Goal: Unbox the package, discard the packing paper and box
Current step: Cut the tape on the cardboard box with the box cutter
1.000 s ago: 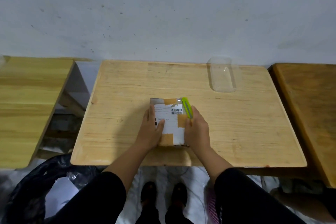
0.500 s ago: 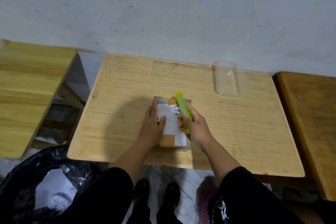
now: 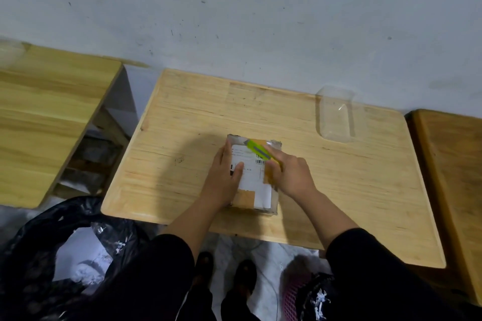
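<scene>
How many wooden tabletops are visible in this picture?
3. The middle light wooden tabletop carries the taped cardboard package; a yellowish wooden tabletop stands at the left; a darker brown wooden tabletop is cut off by the right edge. More may lie outside the view.

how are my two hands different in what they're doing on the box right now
The left hand lies flat and open, pressing the box; the right hand is closed around a green utility knife. The left covers the box's left side, the right its right edge. Both rest on the box.
</scene>
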`<state>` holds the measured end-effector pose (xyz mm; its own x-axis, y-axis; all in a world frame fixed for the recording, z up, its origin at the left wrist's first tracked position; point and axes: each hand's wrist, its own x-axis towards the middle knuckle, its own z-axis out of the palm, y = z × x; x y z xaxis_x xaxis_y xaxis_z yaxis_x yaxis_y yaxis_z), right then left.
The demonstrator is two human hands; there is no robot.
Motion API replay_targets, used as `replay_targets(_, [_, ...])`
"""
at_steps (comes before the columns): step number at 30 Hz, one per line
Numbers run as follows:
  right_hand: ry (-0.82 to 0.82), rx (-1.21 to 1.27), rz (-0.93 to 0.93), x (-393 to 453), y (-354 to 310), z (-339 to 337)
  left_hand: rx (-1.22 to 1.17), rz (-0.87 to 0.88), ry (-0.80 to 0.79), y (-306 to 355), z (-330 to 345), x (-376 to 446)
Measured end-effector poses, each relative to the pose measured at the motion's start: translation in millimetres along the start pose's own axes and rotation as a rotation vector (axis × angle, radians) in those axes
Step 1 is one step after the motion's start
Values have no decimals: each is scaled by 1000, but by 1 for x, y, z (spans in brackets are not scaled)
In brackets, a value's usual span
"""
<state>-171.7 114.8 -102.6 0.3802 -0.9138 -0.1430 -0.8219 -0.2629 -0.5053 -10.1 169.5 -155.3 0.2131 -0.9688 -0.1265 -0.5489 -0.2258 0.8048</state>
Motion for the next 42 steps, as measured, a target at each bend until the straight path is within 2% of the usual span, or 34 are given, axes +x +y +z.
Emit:
replay_targets(6, [-109, -202, -226, 40, 10, -43, -7, -25, -4, 3, 0, 0])
replay_targets(13, [-307, -258, -291, 74, 1, -61, 12, -30, -7, 3, -2, -1])
replay_targets(20, [-445, -245, -289, 99, 8, -69, 44, -32, -2, 5, -2, -2])
replay_targets(24, [-626, -78, -189, 111, 6, -79, 58, -24, 5, 6, -1, -2])
replay_targets(27, [-730, -52, -165, 120, 7, -81, 62, -26, 9, 6, -1, -2])
replay_targets(42, [-709, -30, -169, 136, 11, -79, 79, -51, 8, 3, 2, -1])
